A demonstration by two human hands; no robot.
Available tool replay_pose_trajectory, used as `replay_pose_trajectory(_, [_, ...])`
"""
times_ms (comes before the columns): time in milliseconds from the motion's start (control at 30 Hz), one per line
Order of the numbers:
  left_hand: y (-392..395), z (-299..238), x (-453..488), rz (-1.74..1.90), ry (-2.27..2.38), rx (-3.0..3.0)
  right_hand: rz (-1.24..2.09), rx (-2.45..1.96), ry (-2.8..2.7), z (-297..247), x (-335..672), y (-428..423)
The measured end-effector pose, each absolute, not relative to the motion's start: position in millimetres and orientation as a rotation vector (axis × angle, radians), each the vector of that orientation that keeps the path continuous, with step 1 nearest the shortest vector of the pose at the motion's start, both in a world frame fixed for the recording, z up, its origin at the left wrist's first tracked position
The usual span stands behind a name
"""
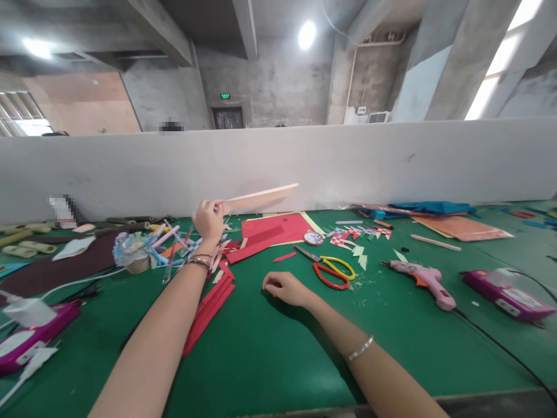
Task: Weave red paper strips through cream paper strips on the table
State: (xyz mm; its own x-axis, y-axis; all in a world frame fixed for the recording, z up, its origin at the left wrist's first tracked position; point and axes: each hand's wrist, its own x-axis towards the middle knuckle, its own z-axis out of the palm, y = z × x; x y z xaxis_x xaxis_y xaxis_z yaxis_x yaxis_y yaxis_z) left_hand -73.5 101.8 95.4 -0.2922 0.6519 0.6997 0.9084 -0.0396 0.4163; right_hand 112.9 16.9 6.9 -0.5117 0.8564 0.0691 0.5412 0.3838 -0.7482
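My left hand (209,220) is raised over the far part of the table, its fingers closed on one end of a long pale pink paper strip (265,196). The strip slants up to the right in front of the white partition. Below it lies a red paper sheet (278,227), with red strips (213,310) beside my left forearm. My right hand (285,288) hovers low over or rests on the green table, fingers curled and thumb near the fingertips; I cannot make out anything in it. Scissors (333,271) with red and yellow handles lie to its right.
A pink glue gun (424,280) and a purple power strip (507,295) lie at right. Another purple power strip (39,337) with plugs sits at left. Paper scraps (359,238), orange sheets (465,226) and a round clock-like piece (313,237) lie before the white partition (369,165).
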Motion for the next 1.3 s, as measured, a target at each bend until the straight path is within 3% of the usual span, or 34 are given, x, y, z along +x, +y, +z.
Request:
replay_pose_trajectory(100, [79,111,-75,-1.357,-1.719,-1.733,0.637,-1.160,-2.204,9,120,18])
replay_pose_trajectory(200, [40,121,-79,-1.236,-1.590,-1.870,0.044,-1.000,-2.032,23,132,12])
replay_pose_trajectory(300, [1,123,-86,-1.165,-1.669,-1.972,-0.444,-0.826,-1.798,43,139,-4])
replay_pose_trajectory(367, [-18,118,-89,-1.119,-1.711,-2.240,-0.592,-0.823,-1.754,56,139,-16])
replay_pose_trajectory(433, [-31,109,-90,-1.084,-1.708,-2.511,-0.564,-0.911,-1.893,67,137,-27])
replay_pose_trajectory(600, [-54,76,-85,-1.077,-1.599,-2.830,0.089,-1.039,-2.548,75,134,-34])
replay_pose_trajectory(667, [-64,63,-82,-1.097,-1.568,-2.916,0.198,-1.063,-2.666,70,134,-35])
replay_pose_trajectory(800, [-87,43,-79,-0.939,-1.345,-2.895,-0.161,-1.063,-2.580,58,134,-44])
replay_pose_trajectory(1000, [-97,28,-82,-1.148,-0.980,-2.459,-0.734,-0.721,-2.385,47,133,-56])
replay_pose_trajectory(1133, [-87,26,-95,-1.189,-1.139,-2.408,-0.932,-0.760,-2.322,42,138,-54])
replay_pose_trajectory(1300, [-86,39,-110,-0.802,-1.311,-2.931,-0.999,-0.761,-2.422,37,144,-55])
